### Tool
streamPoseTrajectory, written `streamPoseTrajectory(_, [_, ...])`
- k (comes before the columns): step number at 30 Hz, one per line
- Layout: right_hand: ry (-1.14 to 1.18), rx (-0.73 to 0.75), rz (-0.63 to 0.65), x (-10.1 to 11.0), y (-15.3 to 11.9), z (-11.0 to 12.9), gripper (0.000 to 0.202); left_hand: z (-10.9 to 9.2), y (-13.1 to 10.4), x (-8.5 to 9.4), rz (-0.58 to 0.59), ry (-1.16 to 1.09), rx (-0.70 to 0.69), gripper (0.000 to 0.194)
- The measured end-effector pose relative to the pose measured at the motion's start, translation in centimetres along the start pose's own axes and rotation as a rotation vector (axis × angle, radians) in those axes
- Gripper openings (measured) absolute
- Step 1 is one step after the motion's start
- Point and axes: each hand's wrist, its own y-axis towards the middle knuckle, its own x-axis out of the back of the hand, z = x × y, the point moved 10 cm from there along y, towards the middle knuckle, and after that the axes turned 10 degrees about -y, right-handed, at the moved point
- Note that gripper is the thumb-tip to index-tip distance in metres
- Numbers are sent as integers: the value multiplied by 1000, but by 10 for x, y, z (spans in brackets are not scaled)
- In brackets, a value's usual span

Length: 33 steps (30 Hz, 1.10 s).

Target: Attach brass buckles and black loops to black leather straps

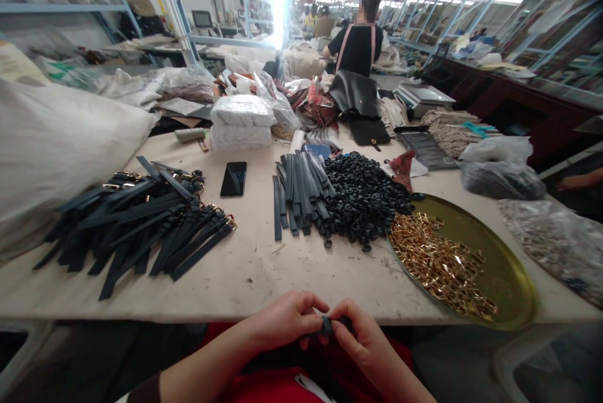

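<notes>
At the table's front edge, my left hand [294, 320] and my right hand [357, 329] meet, fingertips pinched on a small dark strap piece [326, 326] between them. Most of that piece is hidden by the fingers. Beyond my hands lie a bundle of flat dark strips [301, 193] and a heap of small dark loops [365, 196]. To the right, a round golden tray [511, 277] bears many gold metal buckles [443, 262]. Dark straps with gold hardware [146, 221] are piled on the left.
A black phone [233, 179] lies on the table [264, 271]. A large white sack [61, 139] bulges at left. Plastic-wrapped packs [242, 122], a black leather bag [355, 95] and grey plastic bags [502, 167] stand further back. A person [358, 45] is beyond the table.
</notes>
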Motion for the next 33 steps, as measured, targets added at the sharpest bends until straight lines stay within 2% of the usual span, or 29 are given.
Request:
streamPoseTrajectory(7, [138, -47, 54, -6, -2, -2, 14, 3, -4, 2, -29, 13, 5, 31])
streamPoseTrajectory(12, [-107, -13, 23, 1, 0, 3, 6, 1, -6, 3, -101, 158, -50, 36])
streamPoseTrajectory(14, [-96, 0, 8, 0, 0, 1, 8, -2, -5, 5, -107, 152, -51, 37])
streamPoseTrajectory(17, [29, -23, -45, -2, -1, -9, 17, -3, -4, 6, -62, 186, -2, 28])
streamPoseTrajectory(21, [-137, -17, -169, 3, 1, -14, 23, 3, -3, 7, 19, 300, 65, 28])
streamPoseTrajectory(25, [-219, 44, -155, 3, 5, -4, 22, 0, 2, 16, -75, 337, 46, 31])
streamPoseTrajectory(27, [-199, 50, -153, 6, 5, -3, 23, -2, 3, 16, -79, 346, 51, 31])
streamPoseTrajectory(30, [-163, 29, -81, 3, 4, -7, 28, -6, 3, 15, -61, 387, 45, 28])
streamPoseTrajectory(33, [-248, 40, -77, 3, 2, -9, 28, -7, 4, 19, -83, 447, 8, 26])
